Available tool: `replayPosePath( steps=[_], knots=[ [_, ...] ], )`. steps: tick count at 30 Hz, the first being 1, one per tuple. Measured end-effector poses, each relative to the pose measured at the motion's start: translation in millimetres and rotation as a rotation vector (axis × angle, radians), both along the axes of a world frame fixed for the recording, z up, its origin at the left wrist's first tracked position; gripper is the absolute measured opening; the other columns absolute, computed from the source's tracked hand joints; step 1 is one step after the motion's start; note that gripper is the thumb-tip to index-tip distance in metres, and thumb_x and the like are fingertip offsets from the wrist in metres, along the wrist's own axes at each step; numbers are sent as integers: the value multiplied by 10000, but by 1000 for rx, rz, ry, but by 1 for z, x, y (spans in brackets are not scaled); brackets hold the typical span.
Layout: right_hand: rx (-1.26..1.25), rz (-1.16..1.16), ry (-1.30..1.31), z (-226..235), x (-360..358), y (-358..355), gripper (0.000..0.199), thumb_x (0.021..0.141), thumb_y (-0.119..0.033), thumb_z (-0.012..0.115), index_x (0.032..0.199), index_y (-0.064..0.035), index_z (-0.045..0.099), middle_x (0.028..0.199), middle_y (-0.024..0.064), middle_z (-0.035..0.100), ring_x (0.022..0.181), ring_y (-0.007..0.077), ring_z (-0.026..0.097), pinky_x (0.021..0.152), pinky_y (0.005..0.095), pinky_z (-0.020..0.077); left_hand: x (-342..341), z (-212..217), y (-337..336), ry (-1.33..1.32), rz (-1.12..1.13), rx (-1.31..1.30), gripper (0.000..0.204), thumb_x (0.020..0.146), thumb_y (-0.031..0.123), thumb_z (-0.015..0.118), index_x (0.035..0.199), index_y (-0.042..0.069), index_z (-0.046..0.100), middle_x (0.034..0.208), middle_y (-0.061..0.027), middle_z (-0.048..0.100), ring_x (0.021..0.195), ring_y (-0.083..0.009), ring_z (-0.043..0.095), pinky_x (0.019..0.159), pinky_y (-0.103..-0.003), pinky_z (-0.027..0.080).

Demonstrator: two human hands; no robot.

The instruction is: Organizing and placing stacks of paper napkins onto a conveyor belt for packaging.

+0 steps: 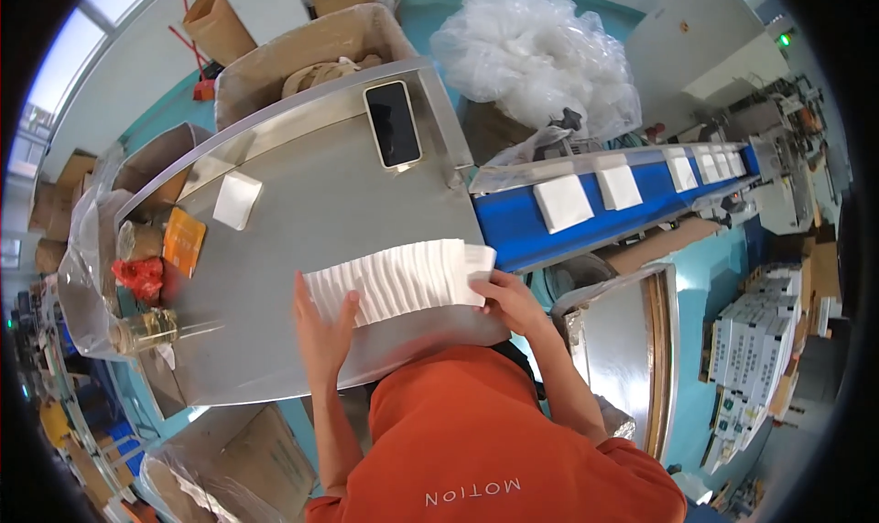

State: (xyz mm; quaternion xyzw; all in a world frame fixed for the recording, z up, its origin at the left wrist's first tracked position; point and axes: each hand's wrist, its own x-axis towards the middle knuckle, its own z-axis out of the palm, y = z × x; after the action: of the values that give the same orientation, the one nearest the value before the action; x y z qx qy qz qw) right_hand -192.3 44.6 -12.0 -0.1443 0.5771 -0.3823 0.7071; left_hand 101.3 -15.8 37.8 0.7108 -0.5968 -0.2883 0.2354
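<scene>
A long row of thin white folded packets (pixel 389 282) lies on the steel table (pixel 275 317), standing on edge and leaning against one another. Its left end sits between the thumb and fingers of my left hand (pixel 323 334). At the row's right end, my right hand (pixel 511 301) pinches a flat white packet (pixel 478 262), thumb on its near side. Some of the right fingers are hidden. Farther back on the table, one white packet (pixel 238 200) lies by itself on the left.
A blue conveyor belt (pixel 520 235) carrying several white packets meets the table's right side. A phone (pixel 394 125) lies at the back. Along the left edge are an orange packet (pixel 184 241), a red crumpled bag (pixel 139 276) and a tape roll (pixel 151 329). Clear plastic bags (pixel 540 56) pile up behind.
</scene>
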Motion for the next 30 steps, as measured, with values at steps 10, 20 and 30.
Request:
replayPosePath(
  steps=[10, 20, 30],
  knots=[
    [-350, 47, 736, 14, 35, -20, 494, 948, -422, 600, 1151, 28, 587, 1003, 111, 644, 863, 185, 605, 745, 275, 469, -11, 1, 3, 116, -105, 55, 915, 833, 370, 746, 1481, -46, 251, 1478, -274, 360, 1372, -387, 369, 1115, -431, 323],
    [-47, -92, -20, -7, 2, 3, 301, 992, -286, 566, 1099, -10, 620, 887, 16, 659, 723, 101, 589, 653, 241, 461, -6, 0, 3, 104, -47, 14, 900, 848, 365, 730, 1480, -53, 244, 1467, -284, 360, 1370, -405, 355, 1111, -440, 322],
    [15, -195, -117, 7, 8, -12, 362, 951, -362, 627, 1017, -8, 654, 817, 22, 648, 682, 106, 579, 606, 242, 449, -17, -4, 1, 97, -57, -30, 928, 839, 394, 738, 1476, -57, 236, 1445, -296, 382, 1349, -419, 379, 1087, -442, 351]
  ],
)
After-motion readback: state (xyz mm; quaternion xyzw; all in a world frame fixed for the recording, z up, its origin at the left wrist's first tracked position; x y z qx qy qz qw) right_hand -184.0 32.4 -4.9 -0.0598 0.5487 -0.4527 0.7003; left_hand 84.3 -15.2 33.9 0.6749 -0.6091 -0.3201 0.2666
